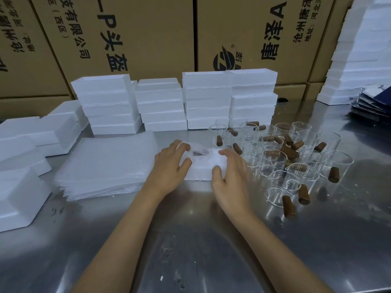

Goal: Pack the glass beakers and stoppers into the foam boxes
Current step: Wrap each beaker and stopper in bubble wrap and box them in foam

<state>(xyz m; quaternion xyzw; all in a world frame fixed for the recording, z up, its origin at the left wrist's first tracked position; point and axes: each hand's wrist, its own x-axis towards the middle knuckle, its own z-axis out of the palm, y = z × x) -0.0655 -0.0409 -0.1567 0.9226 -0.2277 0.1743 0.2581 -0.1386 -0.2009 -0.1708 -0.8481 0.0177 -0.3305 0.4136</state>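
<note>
A white foam box (pixel 201 168) sits on the steel table in front of me, with a thin foam sheet and something dark and brownish (pixel 200 153) showing in its top. My left hand (pixel 171 163) grips the box's left end, fingers curled over the top edge and thumb on the front face. On the right end, my right hand (pixel 230 172) holds it the same way. To the right lie several clear glass beakers (pixel 294 172) mixed with brown stoppers (pixel 287 152); one stopper (pixel 288 205) lies nearest me.
A stack of thin foam sheets (pixel 105 166) lies left of the box. Stacks of white foam boxes (pixel 207 100) line the back, with more at the left (pixel 21 187) and far right (pixel 355 60). Cardboard cartons (pixel 148 34) form the back wall. Dark blue folded items (pixel 374 104) sit at the right.
</note>
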